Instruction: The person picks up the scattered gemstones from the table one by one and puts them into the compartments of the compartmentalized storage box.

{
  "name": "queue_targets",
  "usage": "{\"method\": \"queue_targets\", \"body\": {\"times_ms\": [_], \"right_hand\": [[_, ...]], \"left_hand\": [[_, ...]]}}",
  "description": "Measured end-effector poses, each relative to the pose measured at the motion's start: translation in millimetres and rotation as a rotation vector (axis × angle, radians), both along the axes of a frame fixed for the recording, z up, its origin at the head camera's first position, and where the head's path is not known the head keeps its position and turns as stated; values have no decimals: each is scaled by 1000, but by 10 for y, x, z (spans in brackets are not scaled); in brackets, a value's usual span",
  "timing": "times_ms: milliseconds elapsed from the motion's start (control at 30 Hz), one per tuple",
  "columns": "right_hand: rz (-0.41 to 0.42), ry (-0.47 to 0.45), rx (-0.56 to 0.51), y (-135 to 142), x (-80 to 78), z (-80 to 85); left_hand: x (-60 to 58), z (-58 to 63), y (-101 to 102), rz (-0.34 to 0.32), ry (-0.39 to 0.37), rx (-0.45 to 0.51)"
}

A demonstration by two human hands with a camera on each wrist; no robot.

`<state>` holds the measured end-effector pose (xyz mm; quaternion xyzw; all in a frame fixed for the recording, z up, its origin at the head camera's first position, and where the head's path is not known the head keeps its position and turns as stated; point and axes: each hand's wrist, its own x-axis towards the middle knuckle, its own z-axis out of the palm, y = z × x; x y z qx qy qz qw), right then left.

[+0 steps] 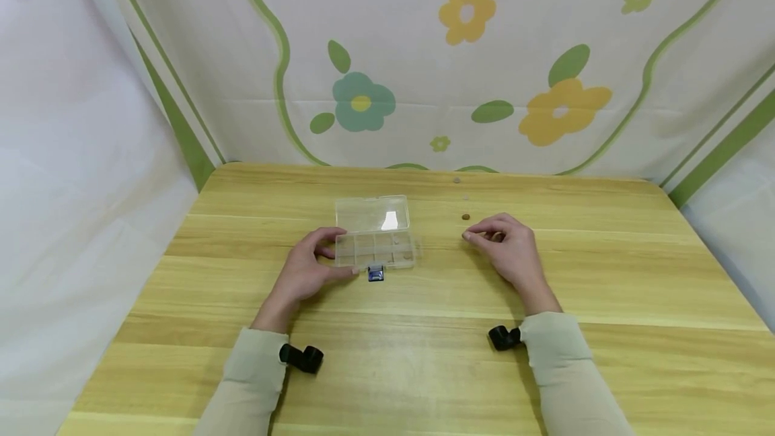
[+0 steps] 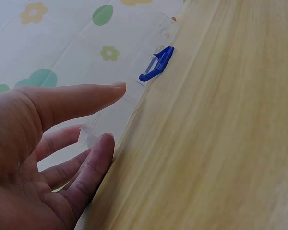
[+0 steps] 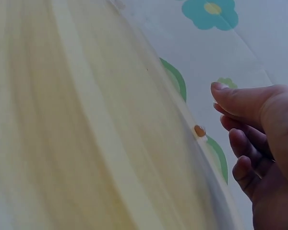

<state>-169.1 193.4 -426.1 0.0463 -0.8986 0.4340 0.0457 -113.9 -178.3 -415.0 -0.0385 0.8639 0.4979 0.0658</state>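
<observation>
A clear plastic compartment box (image 1: 365, 248) lies on the table, its lid (image 1: 366, 215) tipped back and a blue latch (image 1: 376, 273) at its front. My left hand (image 1: 305, 266) holds the box's left end, thumb along the front edge and fingers at the back. A few tiny bits sit in its right compartments. My right hand (image 1: 507, 247) hovers right of the box, thumb and index fingertips close together; whether something tiny is between them is not visible. Just beyond those fingertips lies a small brown bead-like piece (image 1: 465, 216), also visible in the right wrist view (image 3: 199, 131).
Behind the brown piece lie a tiny clear speck (image 1: 465, 198) and a small greyish piece (image 1: 457, 180) near the table's back edge. A white flowered cloth (image 1: 418, 73) hangs behind the wooden table (image 1: 387, 355). Each sleeve carries a black wrist camera (image 1: 311, 359).
</observation>
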Motion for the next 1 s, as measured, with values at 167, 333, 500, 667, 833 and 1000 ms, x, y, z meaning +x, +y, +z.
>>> {"method": "queue_targets", "body": {"times_ms": [167,333,500,667,833,1000], "right_hand": [[25,8,-14,-129,-2,-3],[51,16,-38,-266,-14,14],[76,22,-63,-393,-23,27],[103,30,-88,-546,-41,21],[128,46,-97,-702,-56,9],[167,45,-121,-833,-66,10]], "left_hand": [[1,5,2,1,-3,5],[2,6,-1,6,-6,7],[3,4,5,2,-1,8],[3,-2,8,8,-1,9],[7,-9,10,19,-7,16],[5,-15,5,24,-3,24]]}}
